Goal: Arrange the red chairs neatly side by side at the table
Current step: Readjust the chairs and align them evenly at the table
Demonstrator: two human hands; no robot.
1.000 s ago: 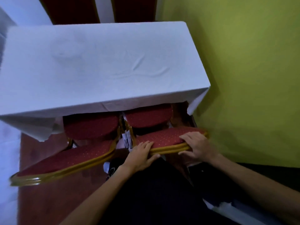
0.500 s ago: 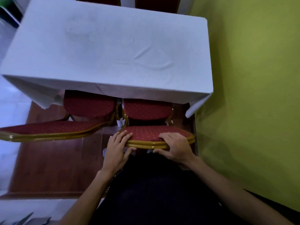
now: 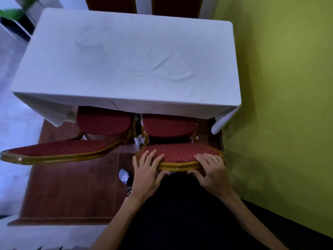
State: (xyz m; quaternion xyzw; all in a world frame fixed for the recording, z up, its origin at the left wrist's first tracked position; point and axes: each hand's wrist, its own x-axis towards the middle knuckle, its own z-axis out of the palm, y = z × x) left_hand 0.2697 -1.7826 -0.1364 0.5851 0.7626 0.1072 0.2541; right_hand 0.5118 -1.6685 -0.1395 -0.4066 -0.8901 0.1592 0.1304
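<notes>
Your left hand (image 3: 146, 170) and right hand (image 3: 210, 170) are both curling over the top rail of the held chair (image 3: 180, 153), fingers on the red padding and thumbs under the gold rim. Its seat is sitting tucked under the near edge of the table (image 3: 126, 60), at the end by the green wall (image 3: 288, 87). If you are pushing unevenly, you are risking a knock against the second chair (image 3: 59, 150), which is standing just beside it along that edge with its back angling away, or a snag on the hanging cloth. A wooden floor (image 3: 72, 186) is showing beside the table.
</notes>
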